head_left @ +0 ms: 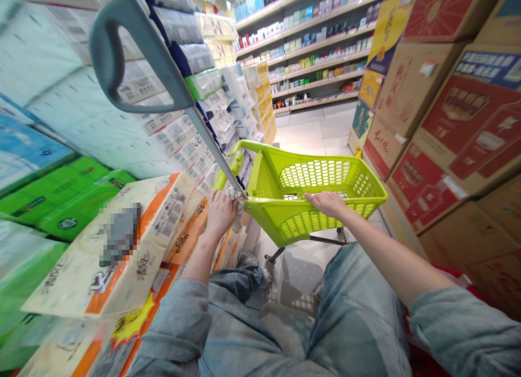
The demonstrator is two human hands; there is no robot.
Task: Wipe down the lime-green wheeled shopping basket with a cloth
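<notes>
A lime-green shopping cart (285,217) with a perforated basket stands tilted before my knees. Its grey metal pole (211,146) slants up to the left and ends in a grey loop handle (142,67). My left hand (221,213) is closed on a crumpled whitish cloth (236,206), pressed against the cart where the pole meets the basket. Part of the cloth lies hidden under the fingers. My right hand (328,204) grips the near rim of the basket, fingers curled over the edge. Nothing shows inside the basket.
Packs of tissue (158,246) are stacked close on my left, with a pixelated patch on top. Cardboard boxes (451,121) rise on my right. Shelves (309,45) of small goods stand at the back, beyond the tiled floor (313,130).
</notes>
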